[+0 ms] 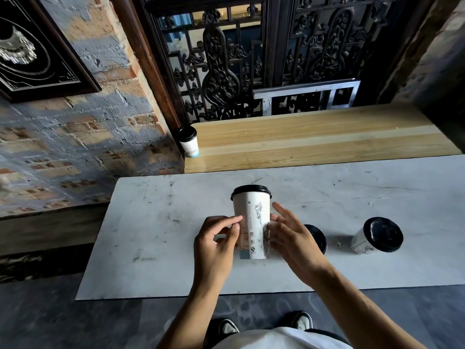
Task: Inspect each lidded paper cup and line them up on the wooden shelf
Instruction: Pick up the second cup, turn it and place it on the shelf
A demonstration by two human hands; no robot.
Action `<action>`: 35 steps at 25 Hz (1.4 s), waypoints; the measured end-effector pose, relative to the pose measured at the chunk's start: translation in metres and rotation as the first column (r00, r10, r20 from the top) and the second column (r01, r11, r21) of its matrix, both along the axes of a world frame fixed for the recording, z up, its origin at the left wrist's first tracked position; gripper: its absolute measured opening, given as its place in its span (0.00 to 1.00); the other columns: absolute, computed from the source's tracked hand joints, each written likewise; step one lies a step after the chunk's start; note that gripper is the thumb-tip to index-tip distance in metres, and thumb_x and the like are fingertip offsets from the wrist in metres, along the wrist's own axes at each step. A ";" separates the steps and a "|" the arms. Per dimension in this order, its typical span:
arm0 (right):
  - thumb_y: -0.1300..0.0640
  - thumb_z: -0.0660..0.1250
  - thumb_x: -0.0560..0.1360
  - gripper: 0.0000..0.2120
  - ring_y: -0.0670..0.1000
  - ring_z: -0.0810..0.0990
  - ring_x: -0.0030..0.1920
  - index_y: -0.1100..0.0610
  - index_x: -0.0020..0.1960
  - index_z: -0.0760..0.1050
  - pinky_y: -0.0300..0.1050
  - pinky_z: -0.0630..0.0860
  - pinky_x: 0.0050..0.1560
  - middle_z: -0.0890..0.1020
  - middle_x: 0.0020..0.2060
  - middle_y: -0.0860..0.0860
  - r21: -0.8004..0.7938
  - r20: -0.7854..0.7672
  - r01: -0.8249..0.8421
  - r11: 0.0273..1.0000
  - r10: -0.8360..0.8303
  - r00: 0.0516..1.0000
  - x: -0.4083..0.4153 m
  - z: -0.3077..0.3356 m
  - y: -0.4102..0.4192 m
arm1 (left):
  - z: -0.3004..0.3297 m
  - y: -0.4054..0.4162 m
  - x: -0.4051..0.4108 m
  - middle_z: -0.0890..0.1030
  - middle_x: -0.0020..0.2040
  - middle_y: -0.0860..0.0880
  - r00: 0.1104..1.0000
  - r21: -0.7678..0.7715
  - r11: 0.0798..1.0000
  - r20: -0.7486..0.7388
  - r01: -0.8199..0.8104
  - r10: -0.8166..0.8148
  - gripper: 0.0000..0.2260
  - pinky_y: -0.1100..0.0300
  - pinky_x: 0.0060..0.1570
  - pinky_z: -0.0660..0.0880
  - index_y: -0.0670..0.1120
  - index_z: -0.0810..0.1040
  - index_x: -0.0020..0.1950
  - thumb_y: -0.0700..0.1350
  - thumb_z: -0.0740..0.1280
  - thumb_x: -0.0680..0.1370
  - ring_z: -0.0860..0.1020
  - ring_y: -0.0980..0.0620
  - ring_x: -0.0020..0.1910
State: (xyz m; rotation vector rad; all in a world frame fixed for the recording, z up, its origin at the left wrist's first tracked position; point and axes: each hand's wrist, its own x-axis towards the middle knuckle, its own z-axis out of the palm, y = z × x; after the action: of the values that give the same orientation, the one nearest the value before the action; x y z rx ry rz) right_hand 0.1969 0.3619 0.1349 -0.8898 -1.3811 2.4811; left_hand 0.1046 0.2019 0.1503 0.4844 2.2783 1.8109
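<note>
A tall white paper cup (252, 217) with a black lid and printed markings is held upright above the white table (161, 235). My left hand (217, 244) grips its lower left side with thumb and fingers. My right hand (289, 235) presses its lower right side, fingers spread. Behind my right hand a second lidded cup (317, 238) is partly hidden. A third lidded cup (378, 236) stands further right on the table. One lidded cup (189, 141) stands at the far left end of the wooden shelf (314, 137).
A carved dark wooden screen (251, 59) and a metal frame (307, 96) rise behind the shelf. A brick wall (88, 137) with a framed dark picture (32, 46) is on the left. My shoes (264, 326) show below the table edge.
</note>
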 end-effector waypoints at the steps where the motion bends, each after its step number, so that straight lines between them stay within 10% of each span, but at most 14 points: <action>1: 0.65 0.67 0.79 0.27 0.52 0.85 0.51 0.55 0.76 0.69 0.43 0.81 0.48 0.80 0.62 0.58 0.003 -0.016 -0.015 1.000 0.015 1.000 0.000 0.002 0.001 | -0.001 0.000 -0.002 0.83 0.50 0.51 1.000 0.002 1.000 -0.013 0.009 -0.008 0.14 0.63 0.50 0.79 0.54 0.87 0.50 0.34 0.72 0.78 0.84 0.51 0.50; 15: 0.64 0.64 0.78 0.19 0.60 0.82 0.59 0.56 0.68 0.77 0.60 0.75 0.61 0.84 0.64 0.56 -0.020 -0.008 -0.047 0.999 0.047 0.999 0.003 0.003 0.008 | 0.009 0.009 0.005 0.88 0.43 0.53 0.981 0.078 0.996 0.190 -0.046 0.030 0.05 0.67 0.46 0.80 0.50 0.83 0.46 0.40 0.75 0.76 0.86 0.56 0.45; 28: 0.61 0.76 0.71 0.29 0.56 0.86 0.53 0.58 0.70 0.74 0.46 0.82 0.47 0.86 0.56 0.61 -0.026 -0.067 -0.018 0.999 0.017 0.998 0.002 0.017 0.004 | 0.008 0.003 0.001 0.87 0.46 0.46 0.995 0.020 0.999 0.093 -0.034 0.032 0.14 0.64 0.43 0.79 0.49 0.87 0.48 0.31 0.69 0.77 0.85 0.43 0.43; 35: 0.68 0.61 0.81 0.18 0.58 0.83 0.50 0.58 0.69 0.75 0.49 0.78 0.51 0.86 0.55 0.61 -0.054 -0.075 0.009 0.998 -0.013 0.997 0.002 0.022 0.004 | 0.019 0.001 0.007 0.89 0.44 0.51 0.978 0.076 0.995 0.202 -0.067 0.051 0.09 0.68 0.44 0.79 0.50 0.86 0.48 0.36 0.72 0.78 0.85 0.55 0.45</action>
State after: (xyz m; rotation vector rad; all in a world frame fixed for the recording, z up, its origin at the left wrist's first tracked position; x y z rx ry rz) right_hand 0.1992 0.3657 0.1570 -0.8030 -1.2880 2.5272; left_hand 0.1113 0.2031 0.1695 0.2366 2.1114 1.8940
